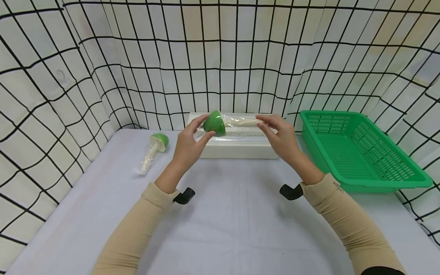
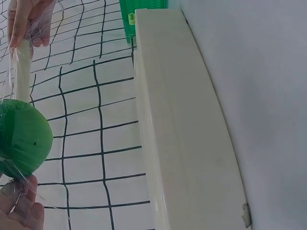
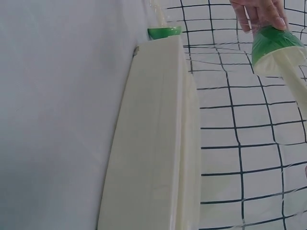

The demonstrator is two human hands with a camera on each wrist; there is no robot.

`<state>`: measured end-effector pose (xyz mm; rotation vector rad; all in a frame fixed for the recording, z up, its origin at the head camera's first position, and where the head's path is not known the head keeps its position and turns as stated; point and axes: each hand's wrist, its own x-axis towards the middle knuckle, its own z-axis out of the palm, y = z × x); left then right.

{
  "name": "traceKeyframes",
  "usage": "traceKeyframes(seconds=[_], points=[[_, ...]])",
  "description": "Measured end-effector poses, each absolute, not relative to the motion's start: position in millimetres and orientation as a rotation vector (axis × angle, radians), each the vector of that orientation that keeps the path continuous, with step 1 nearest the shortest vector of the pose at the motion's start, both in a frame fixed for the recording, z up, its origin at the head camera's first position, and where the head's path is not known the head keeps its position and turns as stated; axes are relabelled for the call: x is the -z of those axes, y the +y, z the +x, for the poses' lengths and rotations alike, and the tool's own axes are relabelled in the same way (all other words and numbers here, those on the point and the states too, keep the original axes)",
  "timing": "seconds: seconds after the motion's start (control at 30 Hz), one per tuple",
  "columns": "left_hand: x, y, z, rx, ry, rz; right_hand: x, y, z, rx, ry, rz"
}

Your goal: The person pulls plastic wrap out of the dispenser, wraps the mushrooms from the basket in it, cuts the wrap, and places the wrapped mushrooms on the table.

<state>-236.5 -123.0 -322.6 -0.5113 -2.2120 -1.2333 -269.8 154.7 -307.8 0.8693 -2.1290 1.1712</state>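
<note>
Between both hands, over a white cling film dispenser point(image 1: 238, 151), lies a mushroom-shaped piece with a green domed cap point(image 1: 214, 125) and a pale stem point(image 2: 22, 72). My left hand point(image 1: 189, 145) holds it by the cap, thumb and fingers on opposite sides. At the stem's far end my right hand point(image 1: 282, 138) pinches the clear film point(image 1: 235, 121) around it. Creased, shiny film covers the cap and stem. In the right wrist view the cap's pale underside point(image 3: 268, 62) shows, with the left hand point(image 3: 261, 12) behind it.
Left of the dispenser, a second green-capped mushroom shape point(image 1: 159, 142) lies on the white tabletop point(image 1: 237, 214), wrapped in film. A green plastic basket point(image 1: 381, 187) stands at the right. Black netting point(image 1: 220, 69) encloses the back and sides.
</note>
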Motion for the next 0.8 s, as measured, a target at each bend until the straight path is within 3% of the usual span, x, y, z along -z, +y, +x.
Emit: traceKeyframes(seconds=[0.8], points=[[313, -122, -227, 1.22, -2.168, -0.544, 295, 156, -262, -1.146, -2.091, 0.906]])
